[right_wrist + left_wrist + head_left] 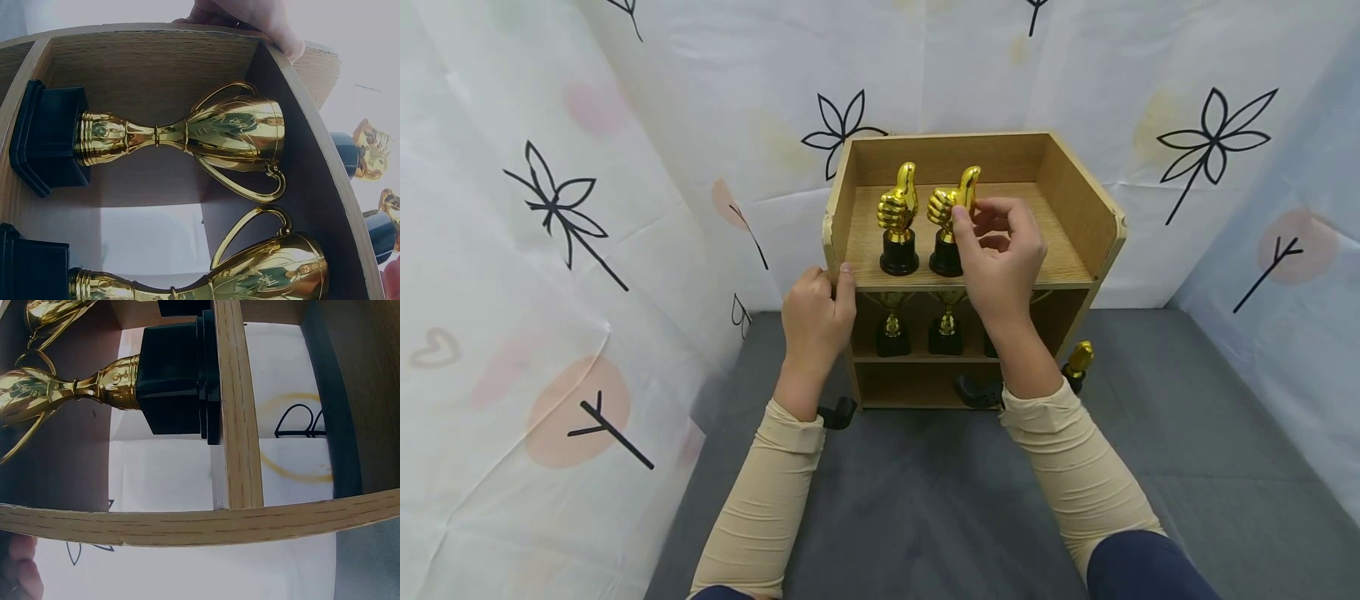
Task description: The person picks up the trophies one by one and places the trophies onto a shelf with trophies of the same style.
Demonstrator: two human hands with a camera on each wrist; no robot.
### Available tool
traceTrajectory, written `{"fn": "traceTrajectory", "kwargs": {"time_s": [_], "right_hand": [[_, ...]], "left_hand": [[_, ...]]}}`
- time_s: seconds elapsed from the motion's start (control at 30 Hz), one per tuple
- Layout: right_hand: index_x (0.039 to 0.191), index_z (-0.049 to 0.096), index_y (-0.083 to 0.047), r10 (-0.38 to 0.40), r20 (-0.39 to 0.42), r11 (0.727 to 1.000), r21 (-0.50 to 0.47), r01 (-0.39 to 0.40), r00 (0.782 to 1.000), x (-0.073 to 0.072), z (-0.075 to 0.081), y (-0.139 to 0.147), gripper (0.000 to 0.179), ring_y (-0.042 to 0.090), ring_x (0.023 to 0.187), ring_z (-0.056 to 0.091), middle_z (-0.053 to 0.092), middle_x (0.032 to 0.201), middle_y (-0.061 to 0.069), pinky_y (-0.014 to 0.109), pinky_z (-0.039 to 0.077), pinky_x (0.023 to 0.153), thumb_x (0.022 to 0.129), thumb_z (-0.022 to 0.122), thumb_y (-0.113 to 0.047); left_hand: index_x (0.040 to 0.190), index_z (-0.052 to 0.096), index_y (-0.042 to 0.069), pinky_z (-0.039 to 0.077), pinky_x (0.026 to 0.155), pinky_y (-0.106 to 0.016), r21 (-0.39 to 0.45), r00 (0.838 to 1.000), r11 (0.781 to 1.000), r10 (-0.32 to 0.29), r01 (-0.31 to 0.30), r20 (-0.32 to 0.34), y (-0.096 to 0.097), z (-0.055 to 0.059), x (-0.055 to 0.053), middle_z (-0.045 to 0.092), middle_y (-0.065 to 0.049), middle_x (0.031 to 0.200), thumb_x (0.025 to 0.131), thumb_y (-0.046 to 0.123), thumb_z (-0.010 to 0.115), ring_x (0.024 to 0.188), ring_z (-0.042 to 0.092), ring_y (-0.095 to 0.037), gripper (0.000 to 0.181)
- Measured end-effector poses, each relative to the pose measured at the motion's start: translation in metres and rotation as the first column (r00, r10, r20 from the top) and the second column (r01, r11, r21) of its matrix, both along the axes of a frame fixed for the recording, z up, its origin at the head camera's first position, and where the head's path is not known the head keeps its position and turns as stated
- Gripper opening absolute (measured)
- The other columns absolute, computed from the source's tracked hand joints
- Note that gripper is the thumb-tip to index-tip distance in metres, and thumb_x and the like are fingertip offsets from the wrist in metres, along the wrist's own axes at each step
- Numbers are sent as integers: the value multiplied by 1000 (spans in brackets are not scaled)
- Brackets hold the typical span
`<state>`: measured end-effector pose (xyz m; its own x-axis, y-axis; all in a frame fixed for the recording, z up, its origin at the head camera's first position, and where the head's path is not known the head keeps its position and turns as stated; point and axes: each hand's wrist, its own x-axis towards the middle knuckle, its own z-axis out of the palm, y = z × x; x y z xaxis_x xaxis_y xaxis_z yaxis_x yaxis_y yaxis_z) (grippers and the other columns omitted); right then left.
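Right hand [1006,260], its grip pinching a thumb trophy [941,208] on the shelf [1069,247], second trophy [898,215] beside it, left hand [817,315] clasping the shelf's side, cups [892,330] below

The space is enclosed on three sides by pale printed cloth: a back hanging [970,83], a left hanging [490,275] and a right hanging [1307,142], the last tinted blue. Black flower outlines [1214,140] are scattered across the fabric, peach circles [550,417] are overlaid with black twigs [617,432], and creases are seen. Below, a dark grey tabletop [1225,433] is softly lit.
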<state>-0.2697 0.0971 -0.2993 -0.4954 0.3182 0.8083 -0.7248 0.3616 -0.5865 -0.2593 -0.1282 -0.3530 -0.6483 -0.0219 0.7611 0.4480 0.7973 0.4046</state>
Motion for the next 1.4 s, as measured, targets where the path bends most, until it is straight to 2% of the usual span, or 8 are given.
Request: {"fn": "traceTrajectory", "kwargs": {"time_s": [0.5, 0.77, 1.0, 1.4], "right_hand": [[107, 70, 7, 9, 3, 1000, -21, -9, 1000, 5, -4, 0, 28, 5, 83, 64, 68, 101, 16, 19, 56, 71, 95, 79, -16], [100, 71, 7, 20, -18, 999, -47, -20, 1000, 8, -6, -1, 24, 7, 80, 65, 67, 97, 21, 17, 57, 73, 92, 81, -14], [95, 72, 5, 19, -42, 998, -53, -21, 999, 9, -9, -1, 21, 9, 79, 63, 67, 93, 21, 17, 55, 71, 92, 81, -13], [94, 71, 6, 11, -60, 999, -37, -13, 998, 14, -13, 0, 23, 11, 78, 62, 66, 91, 22, 14, 52, 64, 93, 80, -15]], "left_hand": [[55, 53, 9, 35, 46, -39, 0, 1000, 1000, -2, 2, 1, 0, -1, 0, 53, -14, 65, 111, 31, 44, 49, 44, -27, 61], [56, 55, 8, 36, 46, -39, 6, 1000, 1000, -3, 3, 4, 0, -1, 0, 52, -14, 65, 111, 31, 45, 49, 45, -28, 61], [55, 45, 10, 30, 46, -38, 8, 1000, 1000, 3, -3, -6, -1, -3, -1, 44, -11, 62, 110, 31, 44, 47, 37, -25, 59], [55, 47, 11, 31, 45, -38, 8, 1000, 1000, 2, -2, -18, 0, -3, -2, 44, -11, 62, 110, 32, 45, 47, 37, -25, 59]]}}
